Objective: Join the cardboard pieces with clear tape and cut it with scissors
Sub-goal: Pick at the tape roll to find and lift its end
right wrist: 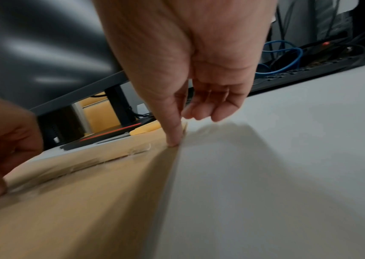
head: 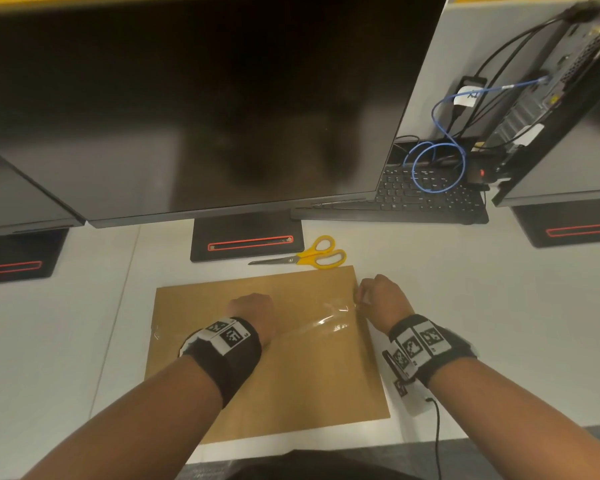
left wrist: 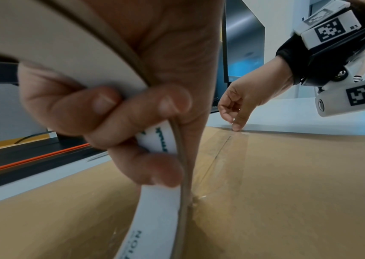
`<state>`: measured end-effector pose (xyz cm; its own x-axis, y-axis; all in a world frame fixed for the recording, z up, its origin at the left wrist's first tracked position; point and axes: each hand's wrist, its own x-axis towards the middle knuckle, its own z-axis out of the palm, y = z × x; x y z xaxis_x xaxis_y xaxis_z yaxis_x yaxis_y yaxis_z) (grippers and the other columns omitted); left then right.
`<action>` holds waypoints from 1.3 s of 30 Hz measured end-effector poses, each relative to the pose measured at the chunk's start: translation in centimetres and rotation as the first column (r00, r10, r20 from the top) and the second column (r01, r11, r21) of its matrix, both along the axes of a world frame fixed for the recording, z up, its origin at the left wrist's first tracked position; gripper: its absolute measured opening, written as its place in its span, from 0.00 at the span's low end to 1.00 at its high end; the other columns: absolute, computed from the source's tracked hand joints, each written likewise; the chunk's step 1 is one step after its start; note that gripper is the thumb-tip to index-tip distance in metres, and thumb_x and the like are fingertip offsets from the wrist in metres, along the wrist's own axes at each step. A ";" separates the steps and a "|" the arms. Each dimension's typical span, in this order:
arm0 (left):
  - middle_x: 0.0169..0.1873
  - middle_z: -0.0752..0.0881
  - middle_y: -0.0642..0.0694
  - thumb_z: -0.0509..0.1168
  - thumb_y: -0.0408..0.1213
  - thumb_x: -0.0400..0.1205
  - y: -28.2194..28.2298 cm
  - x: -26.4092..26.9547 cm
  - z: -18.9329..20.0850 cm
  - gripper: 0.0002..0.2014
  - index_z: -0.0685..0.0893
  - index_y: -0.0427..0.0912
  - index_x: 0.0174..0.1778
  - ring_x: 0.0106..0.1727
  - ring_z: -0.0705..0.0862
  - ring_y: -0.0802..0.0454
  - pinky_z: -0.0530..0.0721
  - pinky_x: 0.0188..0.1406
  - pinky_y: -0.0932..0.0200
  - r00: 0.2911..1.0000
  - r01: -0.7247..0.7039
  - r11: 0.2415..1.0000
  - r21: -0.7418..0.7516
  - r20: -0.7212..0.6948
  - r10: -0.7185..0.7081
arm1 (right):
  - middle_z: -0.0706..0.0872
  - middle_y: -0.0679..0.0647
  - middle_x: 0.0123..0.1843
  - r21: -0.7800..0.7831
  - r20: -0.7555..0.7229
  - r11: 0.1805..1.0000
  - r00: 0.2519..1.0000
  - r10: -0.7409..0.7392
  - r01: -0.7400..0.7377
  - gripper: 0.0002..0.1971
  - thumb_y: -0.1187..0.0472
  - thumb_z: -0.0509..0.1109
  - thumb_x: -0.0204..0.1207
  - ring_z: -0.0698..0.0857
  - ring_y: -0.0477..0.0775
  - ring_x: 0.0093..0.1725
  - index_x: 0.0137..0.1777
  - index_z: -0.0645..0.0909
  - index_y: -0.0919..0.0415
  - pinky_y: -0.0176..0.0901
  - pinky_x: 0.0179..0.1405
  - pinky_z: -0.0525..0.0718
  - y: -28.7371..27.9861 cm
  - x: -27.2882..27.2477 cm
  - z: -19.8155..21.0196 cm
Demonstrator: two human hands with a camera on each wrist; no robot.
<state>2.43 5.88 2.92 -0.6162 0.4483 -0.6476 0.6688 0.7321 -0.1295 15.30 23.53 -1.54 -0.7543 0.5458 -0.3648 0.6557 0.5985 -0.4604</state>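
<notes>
Two brown cardboard pieces lie flat side by side on the white desk; their seam runs under a strip of clear tape. My left hand is over the middle of the cardboard. In the left wrist view its fingers curl round the tape roll, whose white core stands on edge on the seam. My right hand is at the cardboard's right edge. One straight digit presses the tape end down there, and the other fingers hang loosely. Yellow-handled scissors lie just beyond the cardboard, untouched.
A large dark monitor overhangs the desk, its stand base just behind the scissors. A black keyboard with blue cable lies at the back right. A thin black cable hangs from my right wrist over the desk's front edge.
</notes>
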 end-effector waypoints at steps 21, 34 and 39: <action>0.50 0.88 0.44 0.63 0.34 0.80 -0.6 -0.5 0.0 0.08 0.84 0.38 0.52 0.50 0.87 0.46 0.79 0.42 0.58 1.000 -0.015 0.999 0.033 0.025 0.014 | 0.72 0.53 0.67 -0.022 0.147 0.744 0.734 0.663 -0.667 0.27 0.67 0.59 0.79 0.71 0.57 0.66 0.75 0.72 0.42 0.48 0.63 0.73 -7.0 -1.7 0.9; 0.30 0.81 0.49 0.61 0.56 0.81 -6.5 -4.9 1.6 0.19 0.79 0.43 0.33 0.32 0.77 0.55 0.76 0.43 0.57 0.881 -0.292 0.933 0.210 0.439 0.177 | 0.57 0.59 0.80 0.016 0.344 0.639 0.604 0.719 -0.769 0.28 0.58 0.51 0.86 0.60 0.68 0.77 0.80 0.52 0.30 0.56 0.66 0.75 -8.8 -3.2 1.3; 0.28 0.78 0.48 0.67 0.49 0.77 -7.2 -4.8 0.7 0.16 0.78 0.43 0.29 0.31 0.75 0.52 0.70 0.34 0.60 0.905 -0.282 0.929 0.240 0.388 0.174 | 0.58 0.61 0.79 0.025 0.378 0.646 0.606 0.700 -0.763 0.31 0.60 0.53 0.85 0.60 0.70 0.76 0.79 0.51 0.27 0.57 0.69 0.74 -9.0 -3.3 0.9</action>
<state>-2.36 -1.30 3.60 -0.4772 0.5209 -0.7078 0.4404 0.8387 0.3203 12.02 14.51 -0.60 -0.7904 -0.0646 -0.6092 0.0450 0.9856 -0.1630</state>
